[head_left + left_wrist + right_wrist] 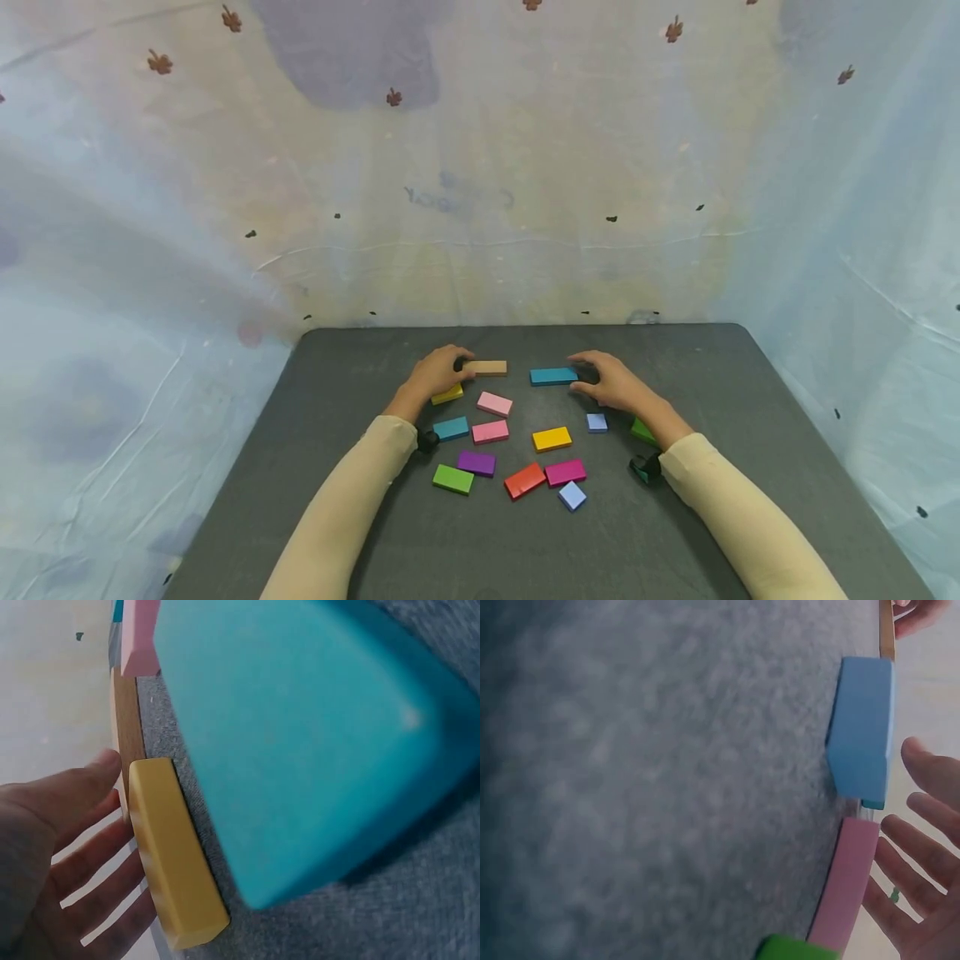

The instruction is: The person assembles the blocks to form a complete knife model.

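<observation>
My left hand (438,372) is at the left end of a tan block (489,367), thumb on the near side and fingers on the far side. In the left wrist view its fingers (101,847) are fairly straight, behind a yellow block (176,855), with the thumb close to the tan block. Around the right end of a long blue block (552,377) is my right hand (613,383), thumb and fingers spread apart. The right wrist view shows those fingers loosely extended beside a pink block (845,885) and a light blue block (861,727).
Nearer on the dark grey table (495,558) lie several coloured blocks, among them purple (477,463), red (525,481), magenta (566,472) and yellow (552,439). A green block (643,431) lies beside the right forearm. A patterned sheet (480,183) hangs behind the table.
</observation>
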Demonstrator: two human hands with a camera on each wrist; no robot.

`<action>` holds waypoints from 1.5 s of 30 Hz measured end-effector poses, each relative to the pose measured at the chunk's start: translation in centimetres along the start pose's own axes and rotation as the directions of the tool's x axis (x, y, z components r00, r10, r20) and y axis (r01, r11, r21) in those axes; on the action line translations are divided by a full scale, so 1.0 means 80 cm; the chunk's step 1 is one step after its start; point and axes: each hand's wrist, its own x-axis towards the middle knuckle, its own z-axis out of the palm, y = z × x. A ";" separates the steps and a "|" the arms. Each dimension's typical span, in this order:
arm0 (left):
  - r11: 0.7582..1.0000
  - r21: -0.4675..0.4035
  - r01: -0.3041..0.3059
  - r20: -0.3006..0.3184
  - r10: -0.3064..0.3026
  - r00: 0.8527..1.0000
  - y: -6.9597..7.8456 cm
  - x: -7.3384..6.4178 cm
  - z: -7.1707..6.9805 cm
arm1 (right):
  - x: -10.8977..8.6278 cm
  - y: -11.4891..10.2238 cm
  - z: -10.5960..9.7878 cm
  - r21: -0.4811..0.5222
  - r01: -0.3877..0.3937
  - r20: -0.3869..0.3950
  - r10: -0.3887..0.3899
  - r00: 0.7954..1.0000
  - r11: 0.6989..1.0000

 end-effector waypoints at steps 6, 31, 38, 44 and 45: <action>1.000 0.020 0.011 -0.014 -0.011 1.000 0.001 0.003 0.004 | 0.009 -0.001 0.004 -0.006 0.014 -0.004 -0.014 1.000 1.000; 0.995 0.084 -0.045 -0.050 0.050 0.997 0.017 -0.004 0.010 | 0.018 -0.003 0.015 -0.064 0.016 -0.003 -0.016 1.000 0.998; 0.994 0.093 -0.064 -0.050 0.069 0.996 0.023 -0.009 0.013 | 0.016 -0.007 0.015 -0.067 0.023 0.006 -0.023 1.000 0.997; 0.992 0.090 -0.083 -0.028 0.086 0.996 0.026 -0.010 0.015 | 0.015 -0.014 0.013 -0.061 -0.011 0.018 0.012 1.000 0.998; 0.992 0.090 -0.084 -0.026 0.086 0.996 0.026 -0.010 0.015 | 0.015 -0.015 0.013 -0.059 -0.016 0.018 0.017 1.000 0.998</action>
